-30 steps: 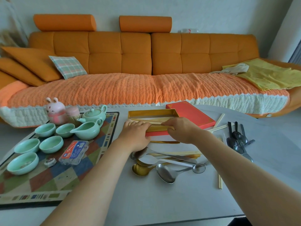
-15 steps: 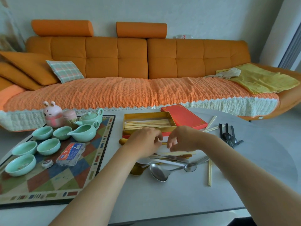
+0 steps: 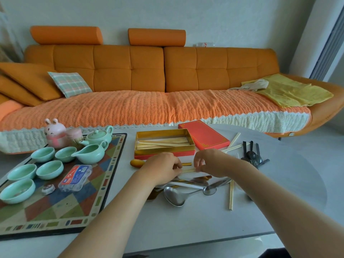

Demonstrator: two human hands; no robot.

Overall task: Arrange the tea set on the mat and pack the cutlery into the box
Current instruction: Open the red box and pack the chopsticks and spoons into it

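Observation:
A gold-lined red box (image 3: 163,146) stands open on the grey table with several pale chopsticks inside. Just in front of it my left hand (image 3: 163,169) and my right hand (image 3: 210,162) each pinch an end of a pale chopstick (image 3: 189,170) held above a heap of spoons (image 3: 186,190). A gold spoon (image 3: 136,163) lies left of my left hand. The mint tea set sits on the patterned mat (image 3: 61,205): a teapot (image 3: 97,136), a pitcher (image 3: 90,153) and several cups (image 3: 49,169).
The red box lid (image 3: 203,135) lies right of the box. Dark spoons (image 3: 252,157) and loose chopsticks (image 3: 230,194) lie to the right. A blue plastic case (image 3: 75,177), a pink rabbit figure (image 3: 55,133) and a small whisk stand at the mat. An orange sofa runs behind the table.
Both hands have drawn back from the box toward me. They now hold a chopstick between them over the spoon heap; more chopsticks lie in the box.

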